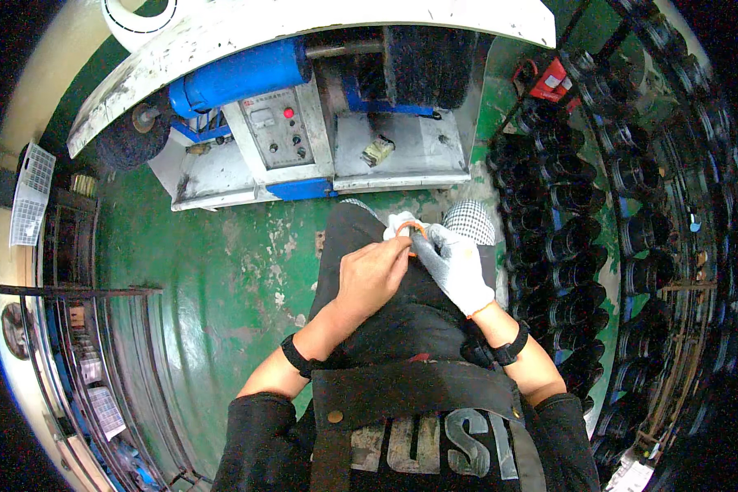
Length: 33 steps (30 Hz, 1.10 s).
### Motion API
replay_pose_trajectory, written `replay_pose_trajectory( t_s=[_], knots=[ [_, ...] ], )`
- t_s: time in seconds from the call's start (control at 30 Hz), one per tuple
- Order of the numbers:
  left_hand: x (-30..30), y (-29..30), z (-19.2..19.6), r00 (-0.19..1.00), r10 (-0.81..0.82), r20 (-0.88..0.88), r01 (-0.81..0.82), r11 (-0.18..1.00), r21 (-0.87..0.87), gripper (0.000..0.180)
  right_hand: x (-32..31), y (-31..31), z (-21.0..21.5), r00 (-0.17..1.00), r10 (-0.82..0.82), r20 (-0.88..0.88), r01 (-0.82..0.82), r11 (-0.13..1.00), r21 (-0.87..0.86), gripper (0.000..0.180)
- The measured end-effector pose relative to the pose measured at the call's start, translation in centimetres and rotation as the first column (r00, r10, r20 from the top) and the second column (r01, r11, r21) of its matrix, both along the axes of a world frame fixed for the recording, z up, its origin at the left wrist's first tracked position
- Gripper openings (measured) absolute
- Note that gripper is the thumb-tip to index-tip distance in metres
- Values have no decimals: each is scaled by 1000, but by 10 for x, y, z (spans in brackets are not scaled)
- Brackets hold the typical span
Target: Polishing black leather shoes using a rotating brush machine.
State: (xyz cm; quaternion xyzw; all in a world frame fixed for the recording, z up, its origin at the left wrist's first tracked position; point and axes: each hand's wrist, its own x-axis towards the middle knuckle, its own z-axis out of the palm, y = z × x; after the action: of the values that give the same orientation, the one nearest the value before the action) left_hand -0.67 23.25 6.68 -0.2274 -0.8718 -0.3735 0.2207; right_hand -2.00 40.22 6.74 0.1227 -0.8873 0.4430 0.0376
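Over my lap, both hands meet at a white work glove (398, 220) with an orange cuff edge. My left hand (371, 277) is bare, and its fingers pinch the cuff. On my right hand (455, 269) is a white glove with a grey palm and an orange wrist edge. Its fingers are closed on the same cuff, from the other side. Part of the loose glove is hidden behind my fingers. A black band circles each wrist.
Ahead stands a white and blue buffing machine (279, 135) with a control panel, a blue motor and dark brush wheels. A small pale block (378, 151) lies on its tray. Racks of black shoes (578, 197) line the right. A metal rack (98, 328) stands left on the green floor.
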Motion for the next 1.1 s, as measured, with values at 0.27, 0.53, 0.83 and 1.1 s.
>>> replay_pose_trajectory(
  t_s=[0.27, 0.53, 0.83, 1.1],
  knots=[
    [-10, -15, -5, 45, -662, 748, -427, 664, 614, 23, 5, -10, 3, 920, 178, -349, -124, 977, 172, 11],
    [-32, -23, -69, 664, -625, 411, -598, -113, 794, 14, 17, -22, 10, 957, 174, -231, -145, 980, 137, 16],
    [-54, 8, -53, 360, -698, 619, -371, 502, 781, 60, 11, -30, -6, 929, 257, -268, -248, 966, 67, 11],
    [-75, 19, -34, 620, -606, 498, -273, 429, 861, 32, 16, -33, 21, 937, 349, -21, -349, 935, -63, 10]
  ],
)
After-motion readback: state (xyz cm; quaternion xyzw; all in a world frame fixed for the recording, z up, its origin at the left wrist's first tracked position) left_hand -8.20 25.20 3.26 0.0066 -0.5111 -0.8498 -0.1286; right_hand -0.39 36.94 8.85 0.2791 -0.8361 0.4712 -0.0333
